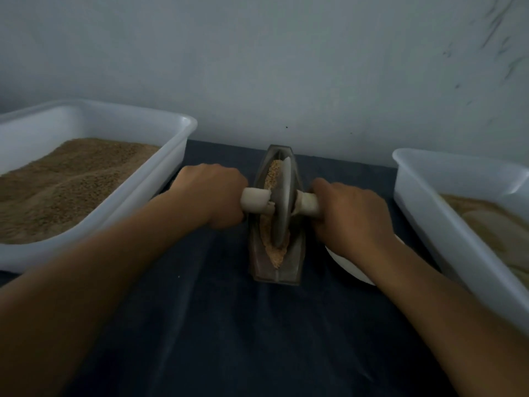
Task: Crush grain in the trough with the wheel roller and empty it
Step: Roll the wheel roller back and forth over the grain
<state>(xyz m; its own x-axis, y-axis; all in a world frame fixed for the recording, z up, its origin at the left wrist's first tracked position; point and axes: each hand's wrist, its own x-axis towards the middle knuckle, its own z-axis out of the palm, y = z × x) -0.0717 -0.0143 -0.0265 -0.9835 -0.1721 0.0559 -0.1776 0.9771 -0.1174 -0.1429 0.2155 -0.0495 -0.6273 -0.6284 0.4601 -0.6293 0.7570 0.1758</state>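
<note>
On the dark-clothed tabletop (229,325), the trough (275,253) holds tan grain (276,256). The wheel roller (280,202) stands in it; left hand (211,193) and right hand (349,219) each keep a curled grip on its axle handles. White tubs (171,167) flank them. No writing shows.

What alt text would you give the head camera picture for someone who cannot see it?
Two hands, left hand and right hand, grip the pale handles of a wheel roller standing in a narrow trough of crushed grain on a dark cloth. White tubs flank it: the left tub holds brown grain, the right tub a paler powder.
</note>
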